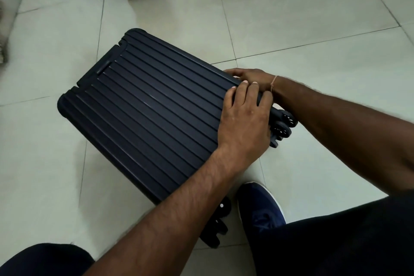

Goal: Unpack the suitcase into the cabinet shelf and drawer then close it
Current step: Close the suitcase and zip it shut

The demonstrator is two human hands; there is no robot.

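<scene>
Your left hand (243,119) presses flat, fingers straight and together, on the closed suitcase (145,105) (lying on the floor (313,18)); your right hand (251,77) curls its fingers over its edge.

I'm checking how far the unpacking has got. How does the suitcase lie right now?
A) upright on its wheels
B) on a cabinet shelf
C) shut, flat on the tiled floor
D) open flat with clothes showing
C: the suitcase lies flat on the floor, shell shut, with the left hand resting on it.
</scene>
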